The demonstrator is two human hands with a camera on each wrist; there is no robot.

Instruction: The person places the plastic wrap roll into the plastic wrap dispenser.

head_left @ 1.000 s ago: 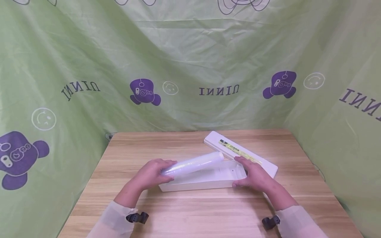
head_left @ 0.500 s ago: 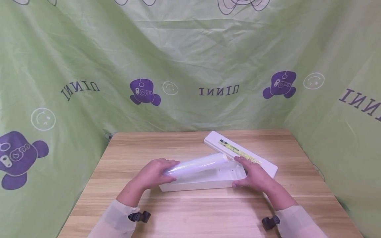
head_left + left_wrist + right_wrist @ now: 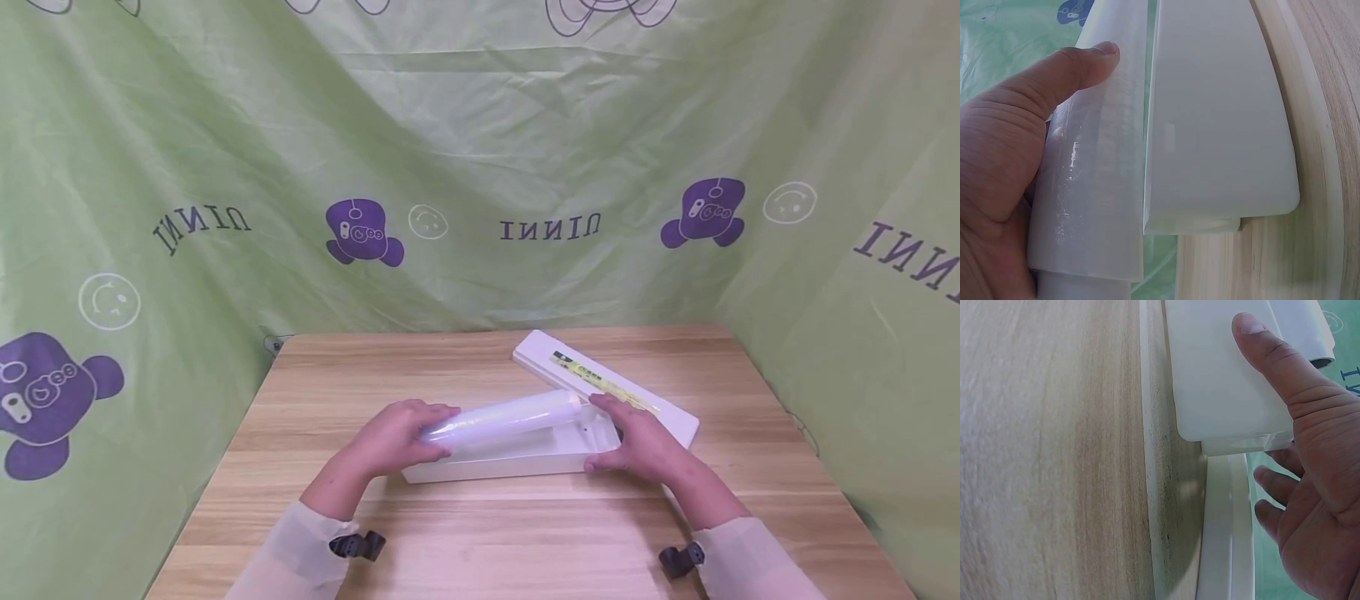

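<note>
One green cloth (image 3: 457,158) hangs in folds at the back and both sides, printed with purple figures (image 3: 356,232), white smileys (image 3: 428,222) and purple lettering (image 3: 551,227). Wood-grain surface (image 3: 487,542) in front carries everything. Long white box (image 3: 495,469), open-topped, sits on the surface between the two hands, long side running left to right. White lid (image 3: 673,418) lies diagonally behind the box's right part; contact between those two unclear. Shiny film roll (image 3: 502,419) is over the box, skewed to its long side, right end near the far right corner, close to the right hand; can't tell if it touches the box. Left wrist view shows a white core (image 3: 1084,287) poking past the film. Pale sleeves (image 3: 292,546) on both forearms. Left hand (image 3: 393,435): fingers wrapped round the roll's left end, thumb across the film. Right hand (image 3: 639,439): on the box's right end, thumb pressed on the near wall, index fingertip at the far rim, box pinched between; other fingers loosely bent and spread in the right wrist view. Yellow-and-black label (image 3: 600,381) on the lid. Small black device (image 3: 358,546) at each cuff.
</note>
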